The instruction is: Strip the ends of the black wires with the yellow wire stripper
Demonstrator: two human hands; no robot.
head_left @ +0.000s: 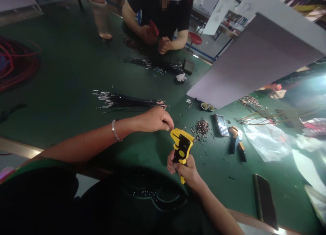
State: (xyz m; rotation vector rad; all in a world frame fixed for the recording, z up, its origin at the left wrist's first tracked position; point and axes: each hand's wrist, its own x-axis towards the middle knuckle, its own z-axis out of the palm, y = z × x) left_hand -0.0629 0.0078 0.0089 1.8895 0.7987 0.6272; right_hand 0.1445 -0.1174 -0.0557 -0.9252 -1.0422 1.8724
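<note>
"where was the yellow-and-black plastic wire stripper (182, 147)?"

"clenched upright in my right hand (183, 170), fingers closed round its grip, over a dark green bench mat (76, 75)."

"and my left hand (154, 120)?"

"almost shut beside the stripper's nose, fingertips (168, 127) pinched on something too small to tell, near a heap of small silver metal terminals (202, 128)."

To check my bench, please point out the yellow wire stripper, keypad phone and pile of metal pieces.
Yellow wire stripper (182, 149), head view, on its black body
Keypad phone (221, 125), head view, on its face
Pile of metal pieces (202, 127), head view, on its middle
</note>
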